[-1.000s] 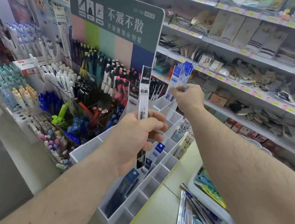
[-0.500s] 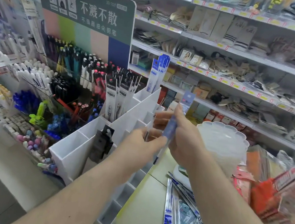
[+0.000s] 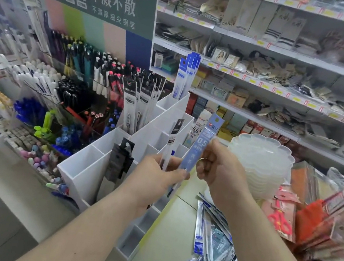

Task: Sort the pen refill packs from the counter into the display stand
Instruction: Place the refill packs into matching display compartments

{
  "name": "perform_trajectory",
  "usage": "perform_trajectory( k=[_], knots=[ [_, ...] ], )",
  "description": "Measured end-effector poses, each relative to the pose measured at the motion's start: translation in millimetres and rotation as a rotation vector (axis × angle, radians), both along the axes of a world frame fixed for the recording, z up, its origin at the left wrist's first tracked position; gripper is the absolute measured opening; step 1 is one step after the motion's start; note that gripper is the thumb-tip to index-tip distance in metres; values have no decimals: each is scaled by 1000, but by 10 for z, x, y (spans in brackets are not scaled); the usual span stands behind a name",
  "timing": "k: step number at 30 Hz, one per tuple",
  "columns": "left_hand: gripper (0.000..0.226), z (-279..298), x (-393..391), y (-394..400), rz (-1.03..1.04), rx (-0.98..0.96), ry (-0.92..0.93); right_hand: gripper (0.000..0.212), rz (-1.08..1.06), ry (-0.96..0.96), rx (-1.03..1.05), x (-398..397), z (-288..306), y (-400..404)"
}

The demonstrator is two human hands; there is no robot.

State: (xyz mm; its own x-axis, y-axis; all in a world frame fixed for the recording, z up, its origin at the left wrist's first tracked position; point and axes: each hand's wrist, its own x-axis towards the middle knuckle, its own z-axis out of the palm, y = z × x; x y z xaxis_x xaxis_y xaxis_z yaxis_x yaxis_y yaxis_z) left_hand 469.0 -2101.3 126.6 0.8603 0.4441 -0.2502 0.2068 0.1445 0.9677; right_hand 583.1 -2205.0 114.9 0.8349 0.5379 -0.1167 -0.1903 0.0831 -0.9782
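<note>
The white compartment display stand point(image 3: 86, 169) stands on the counter at centre left. Black-headed packs point(image 3: 131, 102), blue packs point(image 3: 185, 77) and dark packs point(image 3: 119, 161) stand in its slots. My two hands meet just above its right side. My right hand point(image 3: 221, 170) pinches a light blue 0.5 refill pack point(image 3: 200, 147), held upright and tilted. My left hand point(image 3: 157, 179) grips a black-headed refill pack point(image 3: 175, 133), and its thumb touches the lower part of the blue pack. A loose pile of refill packs point(image 3: 212, 246) lies on the counter at lower right.
A stack of clear scalloped plates point(image 3: 259, 162) stands just right of my hands. Packaged scissors point(image 3: 282, 221) and orange packs point(image 3: 313, 216) crowd the right. Pen racks point(image 3: 75, 72) with a green sign fill the left, with goods shelves point(image 3: 261, 83) behind.
My right hand has come back from the far blue slot and now holds a light blue pack. My left hand has lowered to meet it. The view has swung right.
</note>
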Motion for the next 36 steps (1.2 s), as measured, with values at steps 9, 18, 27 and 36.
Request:
perform_trajectory(
  k=[9,18,27,36],
  knots=[
    [16,-66,-97,24,-74,-46,-8,30,6,-138,-35,-70,100,-144],
    [19,-197,-40,47,-35,-12,80,23,-174,95,-118,71,-74,-215],
    [17,-246,59,117,81,-56,69,23,-672,-106,-148,508,-75,-118],
    [17,-174,208,161,164,-167,62,30,-591,-316,-93,954,90,636]
  ],
)
